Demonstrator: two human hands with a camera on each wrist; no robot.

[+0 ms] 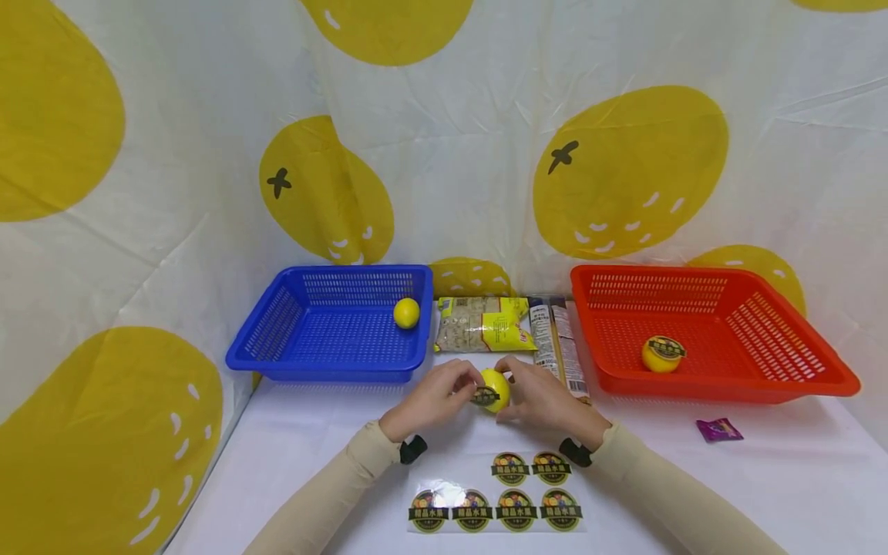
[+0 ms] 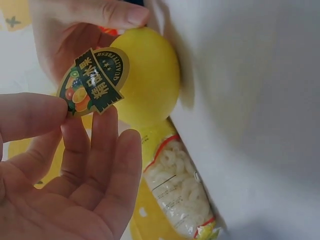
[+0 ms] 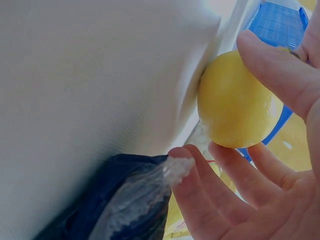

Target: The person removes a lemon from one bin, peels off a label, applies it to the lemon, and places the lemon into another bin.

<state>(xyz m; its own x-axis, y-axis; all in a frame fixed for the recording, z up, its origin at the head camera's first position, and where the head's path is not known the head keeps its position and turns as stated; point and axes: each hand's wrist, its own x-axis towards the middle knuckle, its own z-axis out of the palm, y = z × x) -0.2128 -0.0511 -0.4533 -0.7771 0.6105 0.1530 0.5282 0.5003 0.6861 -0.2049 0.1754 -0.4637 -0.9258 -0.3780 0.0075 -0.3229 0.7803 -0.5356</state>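
Purple wrapper (image 1: 719, 429) on table (image 1: 784, 478), right of red basket (image 1: 777, 362).

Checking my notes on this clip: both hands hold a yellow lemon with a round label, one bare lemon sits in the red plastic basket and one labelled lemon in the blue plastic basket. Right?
Not quite: the baskets are swapped. The head view shows the bare yellow lemon in the blue plastic basket and the labelled lemon in the red plastic basket.

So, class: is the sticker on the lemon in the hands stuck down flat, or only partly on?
Partly on. The sticker overhangs the lemon; the left hand pinches its free edge.
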